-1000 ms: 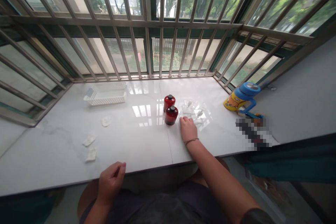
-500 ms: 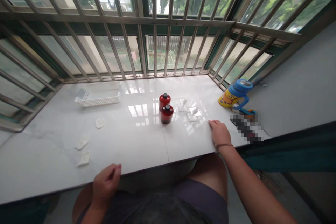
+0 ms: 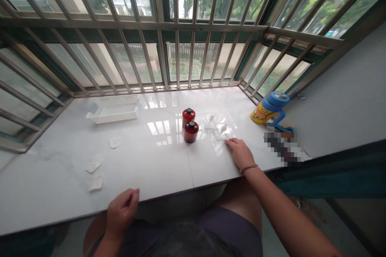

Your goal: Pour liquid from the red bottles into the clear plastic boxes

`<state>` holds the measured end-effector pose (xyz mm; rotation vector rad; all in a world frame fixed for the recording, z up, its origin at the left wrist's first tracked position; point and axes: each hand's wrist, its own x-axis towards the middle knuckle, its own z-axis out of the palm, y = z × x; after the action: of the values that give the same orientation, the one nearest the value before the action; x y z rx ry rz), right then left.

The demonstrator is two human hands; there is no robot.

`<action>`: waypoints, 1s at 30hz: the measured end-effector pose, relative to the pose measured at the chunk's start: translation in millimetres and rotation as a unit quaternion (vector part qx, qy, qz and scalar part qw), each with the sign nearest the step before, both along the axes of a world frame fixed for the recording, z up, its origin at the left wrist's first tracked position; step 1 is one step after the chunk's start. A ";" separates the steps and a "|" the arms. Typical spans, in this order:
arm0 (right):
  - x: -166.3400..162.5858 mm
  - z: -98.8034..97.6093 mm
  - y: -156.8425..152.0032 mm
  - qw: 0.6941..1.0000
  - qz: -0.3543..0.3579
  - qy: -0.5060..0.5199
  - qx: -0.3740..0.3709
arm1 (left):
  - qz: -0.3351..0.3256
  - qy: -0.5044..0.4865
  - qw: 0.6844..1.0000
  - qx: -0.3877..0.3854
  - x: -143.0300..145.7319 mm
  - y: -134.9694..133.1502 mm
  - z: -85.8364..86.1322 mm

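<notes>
The right hand [image 3: 241, 156], right of centre, has its fingers bent and bunched just beside a clear, squarish plastic piece [image 3: 221, 135]; whether they pinch anything I cannot tell. The left hand [image 3: 122, 209], lower left, is curled in a loose fist. Two rounded, translucent red bottles [image 3: 191, 134] with black caps stand mid-frame; a white perforated plastic basket [image 3: 114, 119] sits farther left.

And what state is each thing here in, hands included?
Front red bottle: upright, dark-topped
Rear red bottle: upright, dark-topped
Clear packets: lying, contents unclear
White basket: upright, open-topped
Three white scraps: lying loose
Blue-yellow jug: standing, lidded
Left hand: loosely curled
Right hand: palm down, beside packets
</notes>
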<state>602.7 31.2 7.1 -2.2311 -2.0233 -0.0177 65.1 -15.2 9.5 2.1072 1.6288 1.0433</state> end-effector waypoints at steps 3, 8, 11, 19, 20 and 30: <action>25.6 11.9 25.7 0.999 -0.033 0.004 -0.001 | 0.005 -0.002 1.000 0.000 3.4 -1.1 4.3; 49.2 28.8 56.1 0.997 -0.073 0.008 -0.006 | 0.015 0.003 1.000 0.004 7.6 -2.2 8.3; 37.1 29.5 41.6 0.997 -0.081 0.005 -0.003 | 0.012 0.003 1.000 0.005 6.8 -1.7 6.9; -84.9 1.3 -94.4 1.000 0.010 0.008 -0.012 | -0.003 0.005 1.000 0.014 3.2 -0.6 1.4; -91.3 -0.2 -103.7 0.999 0.041 0.015 -0.010 | -0.002 0.007 1.000 0.017 2.6 -0.4 1.0; 54.3 26.6 -22.7 0.990 -0.142 -0.010 0.011 | 0.001 0.006 1.000 0.014 6.0 -0.1 5.4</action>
<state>656.9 8.5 33.7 -2.4930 -1.6874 -0.0886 71.1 -15.3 14.8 2.1336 1.6324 1.0624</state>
